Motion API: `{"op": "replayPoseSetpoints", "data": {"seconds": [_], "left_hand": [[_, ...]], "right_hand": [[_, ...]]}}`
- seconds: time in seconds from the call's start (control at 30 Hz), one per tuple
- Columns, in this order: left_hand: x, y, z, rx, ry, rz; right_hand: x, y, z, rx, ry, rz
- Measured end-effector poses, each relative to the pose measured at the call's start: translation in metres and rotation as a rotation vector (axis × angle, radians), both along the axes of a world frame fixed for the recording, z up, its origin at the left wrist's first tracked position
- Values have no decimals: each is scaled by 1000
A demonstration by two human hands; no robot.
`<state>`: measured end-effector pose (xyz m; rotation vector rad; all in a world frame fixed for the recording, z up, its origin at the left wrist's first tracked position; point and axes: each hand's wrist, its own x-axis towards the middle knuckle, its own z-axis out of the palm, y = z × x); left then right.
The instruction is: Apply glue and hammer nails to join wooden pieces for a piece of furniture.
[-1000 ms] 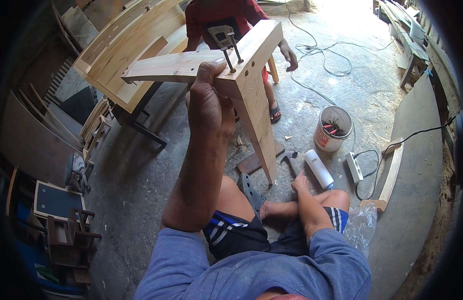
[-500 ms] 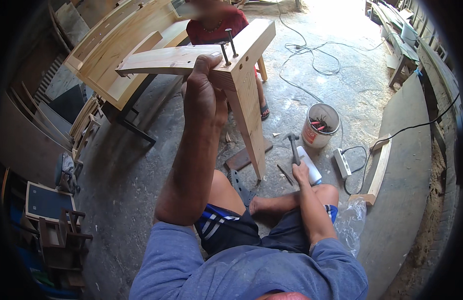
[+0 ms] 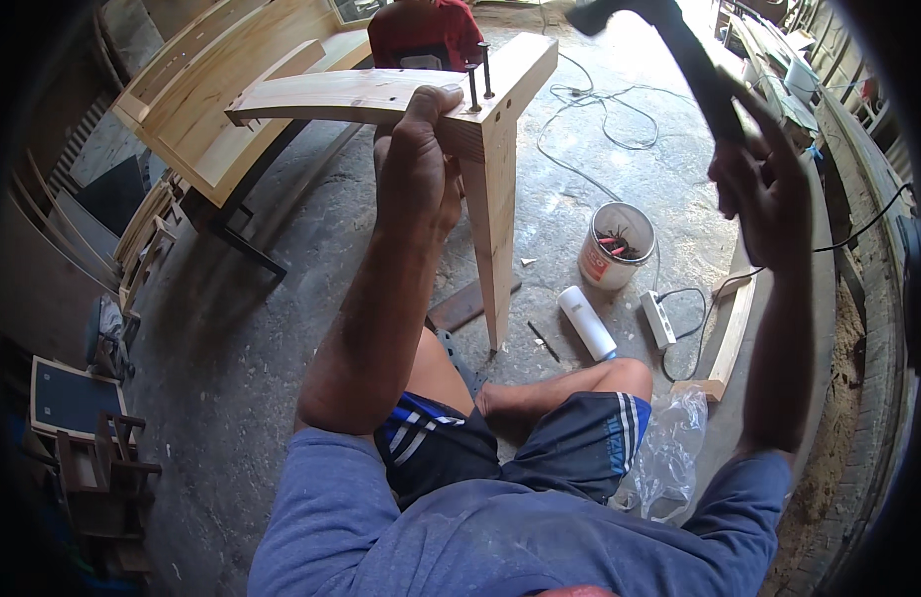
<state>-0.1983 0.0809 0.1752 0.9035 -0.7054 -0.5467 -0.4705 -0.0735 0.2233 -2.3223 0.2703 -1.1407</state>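
My left hand [image 3: 417, 159] grips a curved wooden piece [image 3: 331, 95] where it meets an upright wooden leg [image 3: 492, 234], thumb on top and fingers underneath. Two long nails [image 3: 472, 90] stick up from the joint just beyond the thumb, not driven flush. A couple of dark holes show in the leg's side. High at the right, my right hand [image 3: 769, 194] is closed round the dark handle of a hammer [image 3: 694, 65]. The hammer's head is raised near the top edge, apart from the nails and slightly blurred.
A person in a red shirt [image 3: 460, 30] is behind the frame. On the floor lie a white bottle [image 3: 586, 323], a bucket of tools [image 3: 600, 261], a power strip [image 3: 657, 318], another wooden piece [image 3: 731, 338], a plastic bag [image 3: 669, 448] and cables. A large wooden piece of furniture [image 3: 217, 149] stands at left.
My right hand has swung the hammer up from low beside my knee to high at the right. The left hand keeps its grip on the wood; the view has shifted slightly.
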Motion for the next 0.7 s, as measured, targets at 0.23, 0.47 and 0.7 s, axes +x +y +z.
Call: {"op": "replayPoseSetpoints", "data": {"seconds": [0.23, 0.47, 0.7], "left_hand": [[5, -11, -9, -20, -8, 21], [2, -9, -7, -34, -24, 38], [3, -8, -6, -50, -20, 57]], "right_hand": [[3, 52, 88, -270, 177, 29], [7, 66, 96, -365, 209, -3], [5, 71, 99, -416, 231, 4]]}}
